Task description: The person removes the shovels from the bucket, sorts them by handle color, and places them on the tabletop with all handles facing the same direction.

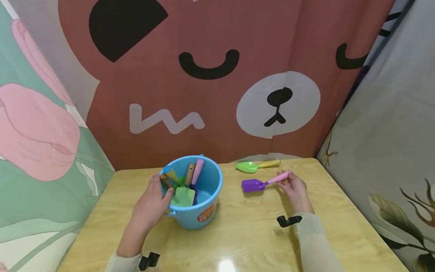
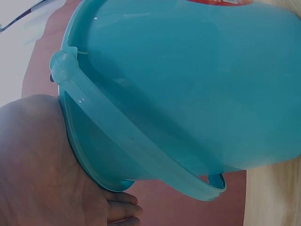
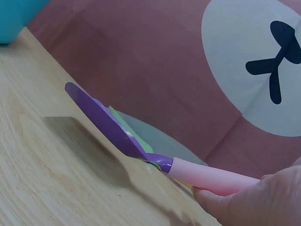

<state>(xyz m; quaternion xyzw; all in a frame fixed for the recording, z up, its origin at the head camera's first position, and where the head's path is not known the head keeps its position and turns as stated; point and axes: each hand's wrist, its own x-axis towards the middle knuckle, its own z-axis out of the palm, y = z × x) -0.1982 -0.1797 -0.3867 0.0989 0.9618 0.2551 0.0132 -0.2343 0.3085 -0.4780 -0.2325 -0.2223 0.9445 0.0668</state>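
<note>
A purple toy shovel point(image 1: 253, 185) with a pink handle is pinched by the right hand point(image 1: 295, 189) at the handle's end. In the right wrist view, the blade of the shovel point(image 3: 107, 125) is tilted above the table and casts a shadow there. The left hand point(image 1: 151, 204) rests on the near-left rim of a light blue bucket point(image 1: 217, 189), its fingers fairly straight. Inside the bucket lean several toy garden tools, among them a light green shovel point(image 1: 184, 197). The left wrist view shows the palm point(image 2: 42, 165) against the rim, beside the lowered bucket handle point(image 2: 136, 146).
A green trowel point(image 1: 247, 167) with a yellow handle lies behind the purple shovel, near the back edge of the wooden table point(image 1: 244, 234). A curtain with a bear face point(image 1: 210, 113) hangs behind the table, and printed cloths hang on both sides.
</note>
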